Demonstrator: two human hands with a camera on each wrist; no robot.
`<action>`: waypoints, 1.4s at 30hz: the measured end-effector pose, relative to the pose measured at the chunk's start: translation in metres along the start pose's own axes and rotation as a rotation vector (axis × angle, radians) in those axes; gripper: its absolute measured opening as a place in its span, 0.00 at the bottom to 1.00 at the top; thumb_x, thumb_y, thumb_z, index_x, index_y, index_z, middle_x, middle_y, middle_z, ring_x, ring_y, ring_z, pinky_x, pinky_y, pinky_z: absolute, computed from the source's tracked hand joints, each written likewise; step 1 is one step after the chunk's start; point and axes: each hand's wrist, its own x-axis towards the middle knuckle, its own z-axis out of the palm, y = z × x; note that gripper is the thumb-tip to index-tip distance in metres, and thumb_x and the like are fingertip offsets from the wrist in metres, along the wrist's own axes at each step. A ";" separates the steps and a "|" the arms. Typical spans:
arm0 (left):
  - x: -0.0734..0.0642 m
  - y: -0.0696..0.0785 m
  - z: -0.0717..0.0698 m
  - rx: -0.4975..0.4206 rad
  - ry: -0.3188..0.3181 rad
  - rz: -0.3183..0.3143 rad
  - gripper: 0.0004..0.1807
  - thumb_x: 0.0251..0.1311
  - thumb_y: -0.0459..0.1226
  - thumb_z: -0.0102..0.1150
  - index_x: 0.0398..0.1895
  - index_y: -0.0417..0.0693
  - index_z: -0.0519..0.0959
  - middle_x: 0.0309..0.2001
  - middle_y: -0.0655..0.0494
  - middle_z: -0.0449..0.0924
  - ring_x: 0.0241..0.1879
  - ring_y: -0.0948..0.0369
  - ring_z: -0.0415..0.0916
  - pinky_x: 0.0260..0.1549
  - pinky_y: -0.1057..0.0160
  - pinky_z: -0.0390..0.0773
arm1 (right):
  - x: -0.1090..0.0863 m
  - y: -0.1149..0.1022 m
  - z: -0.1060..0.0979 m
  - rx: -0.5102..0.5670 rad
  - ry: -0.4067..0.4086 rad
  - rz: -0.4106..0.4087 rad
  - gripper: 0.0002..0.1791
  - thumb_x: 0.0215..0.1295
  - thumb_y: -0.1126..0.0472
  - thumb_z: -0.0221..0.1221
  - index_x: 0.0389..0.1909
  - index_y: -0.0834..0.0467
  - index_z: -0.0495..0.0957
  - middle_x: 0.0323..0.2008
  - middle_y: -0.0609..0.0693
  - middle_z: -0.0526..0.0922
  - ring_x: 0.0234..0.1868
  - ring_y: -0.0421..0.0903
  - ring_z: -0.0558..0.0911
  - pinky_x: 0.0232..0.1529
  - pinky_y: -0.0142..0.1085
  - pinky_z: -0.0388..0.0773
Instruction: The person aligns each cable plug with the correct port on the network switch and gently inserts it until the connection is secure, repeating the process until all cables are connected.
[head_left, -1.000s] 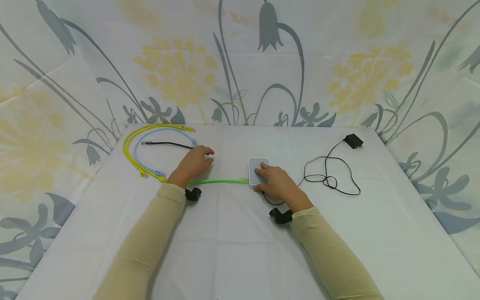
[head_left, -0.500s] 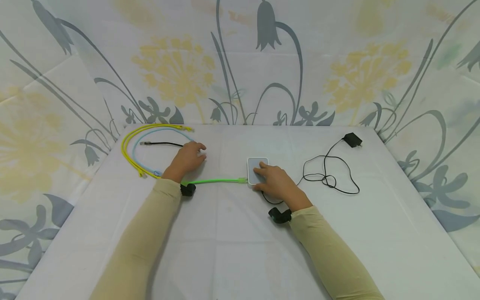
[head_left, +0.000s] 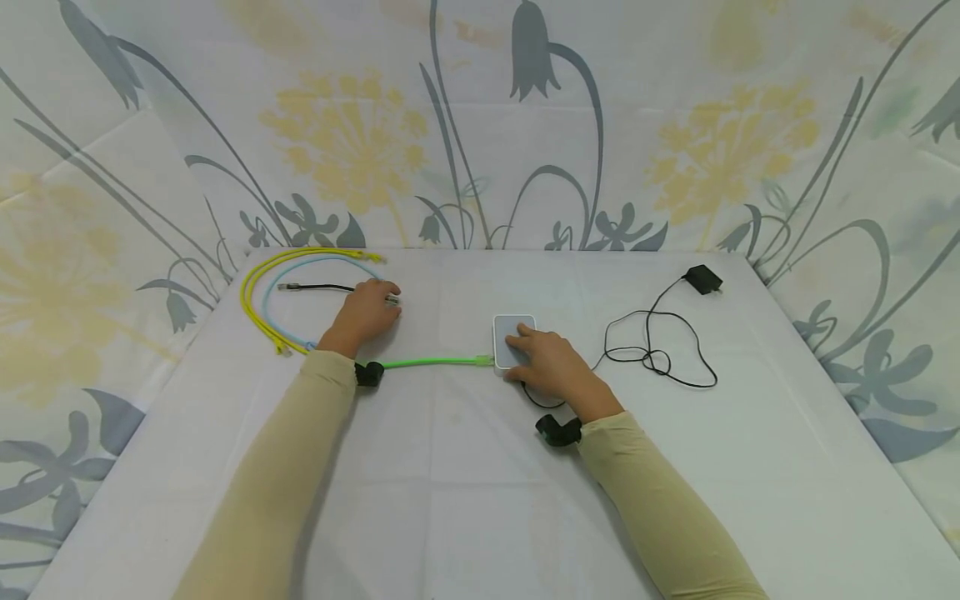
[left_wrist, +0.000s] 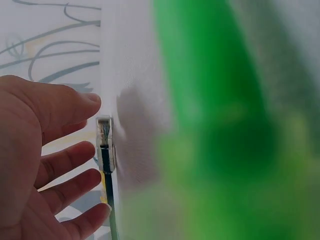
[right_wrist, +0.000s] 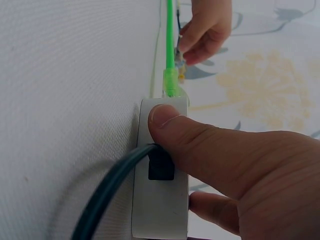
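Observation:
My left hand [head_left: 365, 310] is over the right end of a short black network cable [head_left: 315, 287]. In the left wrist view its thumb and fingers are spread apart beside the clear plug [left_wrist: 104, 145]. My right hand [head_left: 555, 364] holds a small white network box [head_left: 512, 323] with a grey top, its thumb against the side with the black power plug [right_wrist: 161, 167]. A bright green network cable [head_left: 435, 362] is plugged into the box's left side. Its other end lies under my left wrist, blurred in the left wrist view.
Yellow network cables [head_left: 251, 279] and a light blue one [head_left: 272, 292] curve round the black cable at the left. A black power adapter [head_left: 702, 279] lies at the back right, its thin cord [head_left: 693, 333] looped loosely toward the box. Floral cloth stands behind the white table [head_left: 480, 517].
My left hand has moved left along the table, and its fingertips have come down by the black cable's right plug. The right hand stays on the white box.

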 end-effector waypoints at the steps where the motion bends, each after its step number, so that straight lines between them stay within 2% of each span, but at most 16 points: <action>1: 0.000 -0.001 0.000 0.001 -0.001 -0.002 0.21 0.66 0.39 0.51 0.61 0.40 0.73 0.62 0.37 0.69 0.64 0.40 0.64 0.62 0.42 0.67 | 0.000 0.000 0.000 0.001 0.001 0.000 0.36 0.62 0.45 0.64 0.69 0.53 0.68 0.73 0.58 0.60 0.70 0.62 0.65 0.67 0.55 0.65; 14: 0.006 -0.010 -0.001 0.017 -0.010 -0.015 0.21 0.67 0.37 0.49 0.61 0.40 0.73 0.60 0.37 0.71 0.64 0.39 0.64 0.63 0.43 0.66 | 0.000 -0.003 0.000 -0.007 -0.002 -0.011 0.36 0.62 0.45 0.63 0.69 0.53 0.67 0.73 0.57 0.60 0.70 0.62 0.65 0.67 0.54 0.66; 21: 0.006 -0.011 -0.001 0.028 -0.023 -0.042 0.20 0.69 0.33 0.44 0.62 0.41 0.72 0.61 0.36 0.69 0.64 0.39 0.63 0.62 0.42 0.67 | -0.001 -0.002 0.000 -0.005 0.002 -0.020 0.36 0.63 0.46 0.63 0.69 0.54 0.67 0.73 0.58 0.61 0.70 0.62 0.65 0.67 0.54 0.66; 34: 0.005 -0.009 -0.002 0.094 -0.023 -0.053 0.19 0.67 0.29 0.46 0.58 0.34 0.76 0.56 0.33 0.72 0.60 0.39 0.67 0.62 0.45 0.69 | -0.001 -0.002 -0.001 -0.019 0.000 -0.012 0.35 0.62 0.46 0.63 0.69 0.54 0.68 0.73 0.58 0.61 0.69 0.62 0.66 0.67 0.53 0.66; 42: 0.004 -0.009 -0.001 0.065 -0.017 -0.049 0.15 0.66 0.29 0.49 0.52 0.33 0.79 0.53 0.35 0.75 0.58 0.41 0.69 0.60 0.47 0.71 | -0.001 -0.001 0.000 -0.016 0.007 -0.010 0.36 0.62 0.45 0.63 0.69 0.54 0.68 0.72 0.58 0.61 0.69 0.62 0.66 0.67 0.53 0.66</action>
